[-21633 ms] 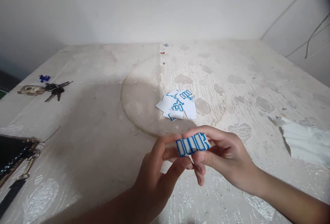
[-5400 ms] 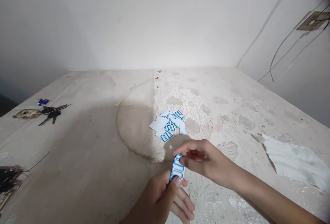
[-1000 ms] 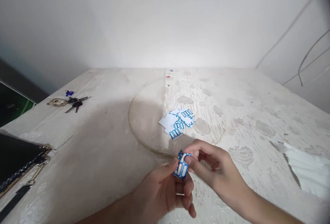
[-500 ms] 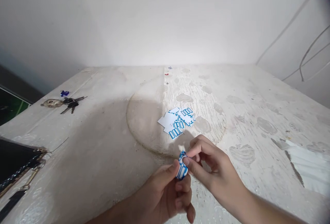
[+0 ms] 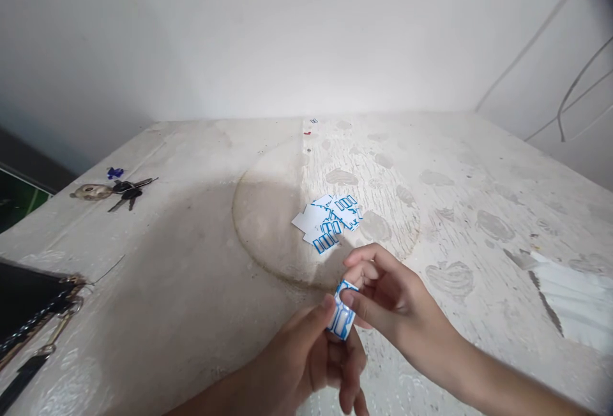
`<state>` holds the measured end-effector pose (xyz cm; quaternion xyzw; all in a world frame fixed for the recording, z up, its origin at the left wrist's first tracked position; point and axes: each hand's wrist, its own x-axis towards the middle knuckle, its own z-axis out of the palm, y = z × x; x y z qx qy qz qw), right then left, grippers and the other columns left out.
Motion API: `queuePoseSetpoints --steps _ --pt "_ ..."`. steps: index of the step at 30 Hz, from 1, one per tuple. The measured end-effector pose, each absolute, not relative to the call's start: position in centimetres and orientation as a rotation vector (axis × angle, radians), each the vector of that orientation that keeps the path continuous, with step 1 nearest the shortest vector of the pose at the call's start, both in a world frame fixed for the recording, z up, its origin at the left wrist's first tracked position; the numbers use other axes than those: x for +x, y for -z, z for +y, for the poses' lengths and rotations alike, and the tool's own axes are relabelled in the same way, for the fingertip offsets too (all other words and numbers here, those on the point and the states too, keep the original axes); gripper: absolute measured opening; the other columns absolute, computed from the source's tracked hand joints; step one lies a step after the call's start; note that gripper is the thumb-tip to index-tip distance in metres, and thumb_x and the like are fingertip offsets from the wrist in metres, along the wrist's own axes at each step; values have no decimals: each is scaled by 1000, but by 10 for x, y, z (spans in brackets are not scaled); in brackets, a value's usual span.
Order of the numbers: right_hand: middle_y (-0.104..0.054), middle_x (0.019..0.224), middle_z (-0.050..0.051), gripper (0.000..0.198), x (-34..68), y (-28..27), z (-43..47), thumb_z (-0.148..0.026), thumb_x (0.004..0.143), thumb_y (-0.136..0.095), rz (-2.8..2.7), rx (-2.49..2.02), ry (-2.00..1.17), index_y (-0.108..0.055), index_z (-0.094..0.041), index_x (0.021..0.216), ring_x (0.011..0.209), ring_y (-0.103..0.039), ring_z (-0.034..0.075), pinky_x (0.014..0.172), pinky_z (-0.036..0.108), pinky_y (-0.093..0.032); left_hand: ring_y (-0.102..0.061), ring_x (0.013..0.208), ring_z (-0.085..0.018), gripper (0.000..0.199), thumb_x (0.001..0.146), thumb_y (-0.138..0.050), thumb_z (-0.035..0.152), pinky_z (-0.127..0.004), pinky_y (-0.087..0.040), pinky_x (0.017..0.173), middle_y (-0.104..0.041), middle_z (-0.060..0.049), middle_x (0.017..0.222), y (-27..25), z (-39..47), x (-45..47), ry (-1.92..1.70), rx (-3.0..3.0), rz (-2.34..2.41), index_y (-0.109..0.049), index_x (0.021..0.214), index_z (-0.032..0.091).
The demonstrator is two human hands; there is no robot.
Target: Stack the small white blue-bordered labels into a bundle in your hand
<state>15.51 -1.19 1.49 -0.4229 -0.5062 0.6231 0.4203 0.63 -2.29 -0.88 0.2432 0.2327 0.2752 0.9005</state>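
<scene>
Between my two hands is a small piece of white paper [image 5: 341,319] printed with blue outlines. My left hand [image 5: 318,352] pinches its lower left edge between thumb and fingers. The thumb of my right hand [image 5: 387,301] presses on its upper part, with the fingers bent behind it. Anything behind the paper is hidden. Just beyond my hands, a loose pile of similar paper pieces [image 5: 316,221] lies on the table, some showing blue outlines and some plain white.
Keys with a fob [image 5: 127,191] and a small dark blue scrap [image 5: 115,173] lie at left on the table [image 5: 191,314]. A black bag or wallet [image 5: 33,304] with a metal clasp sits at the near left. White crumpled cloth or paper [image 5: 572,301] lies at right. A wall stands behind.
The paper in my hands looks flatter and wider now, and the white tuft above it is out of sight. My right fingers have shifted slightly, and left fingers have spread lower.
</scene>
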Motion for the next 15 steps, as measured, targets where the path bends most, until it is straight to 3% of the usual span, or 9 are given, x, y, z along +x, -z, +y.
queuePoseSetpoints --steps 4,8,12,15 --pt "-45 72 -5 19 155 -15 -13 -22 87 -55 -1253 -1003 -1643 -42 -24 100 58 -42 8 55 22 -39 -53 41 -8 35 85 -46 48 -22 -47 49 -56 -1 52 10 -25 5 -557 664 599 -51 83 13" --pt "-46 70 -4 17 164 -18 -3 -33 93 -42 -1363 -1075 -1531 -39 -24 107 59 -46 10 59 26 -39 -49 37 -7 39 86 -41 51 -17 -39 43 -56 0 49 10 -27 4 -579 696 647 -50 92 13" --pt "-52 79 2 13 182 -19 26 -29 91 -41 -1878 -1443 -882 -50 -20 96 65 -48 14 57 27 -38 -45 35 -7 41 85 -43 52 -18 -37 42 -55 1 47 5 -26 0 -618 659 678 -49 93 13" --pt "-54 88 6 16 189 -16 54 -23 89 -41 -2158 -1585 -351 -55 -17 95 80 -52 18 65 29 -41 -47 39 -7 42 84 -44 53 -18 -36 45 -58 -1 51 -3 -26 -2 -601 670 754 -50 94 12"
